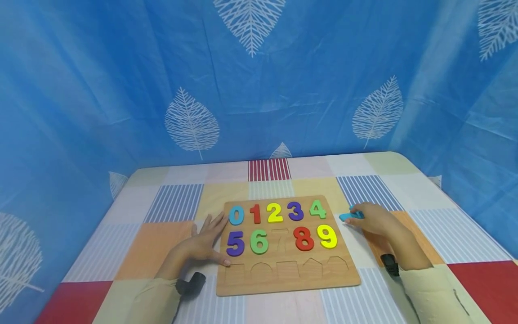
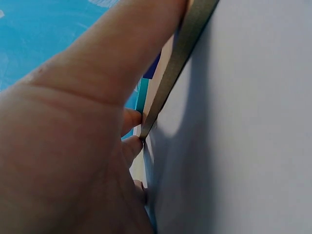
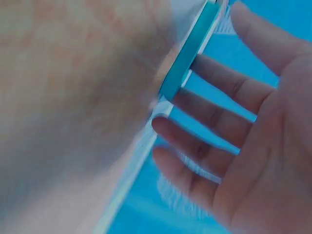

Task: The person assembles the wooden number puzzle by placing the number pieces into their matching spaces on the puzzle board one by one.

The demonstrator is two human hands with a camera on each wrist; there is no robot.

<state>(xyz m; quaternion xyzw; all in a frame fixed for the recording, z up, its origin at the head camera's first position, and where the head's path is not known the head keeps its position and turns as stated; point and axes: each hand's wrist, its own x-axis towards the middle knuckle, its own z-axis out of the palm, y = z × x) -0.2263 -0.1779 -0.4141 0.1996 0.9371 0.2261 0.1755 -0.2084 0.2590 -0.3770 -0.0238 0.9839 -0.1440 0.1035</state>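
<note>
A wooden number puzzle board (image 1: pixel 259 281) lies on the table with coloured digits in its upper two rows. The recess shaped like a 7 (image 1: pixel 280 240) holds no piece. My left hand (image 1: pixel 204 243) rests at the board's left edge, fingers spread, its thumb on the board near the purple 5 (image 1: pixel 235 243). To the right of the board, my right hand (image 1: pixel 376 219) is at a blue puzzle piece (image 1: pixel 347 217) on the cloth, partly covering it. In the right wrist view, nearly straight fingertips touch the side of that piece (image 3: pixel 187 53), with the thumb apart from them.
A patchwork tablecloth (image 1: pixel 162 245) covers the table. Blue curtains with white leaf prints (image 1: pixel 307 99) stand behind it and at both sides. Shallow outlined recesses (image 1: pixel 287 269) run along the board's near row. A dark band (image 1: pixel 390 264) is on the right wrist.
</note>
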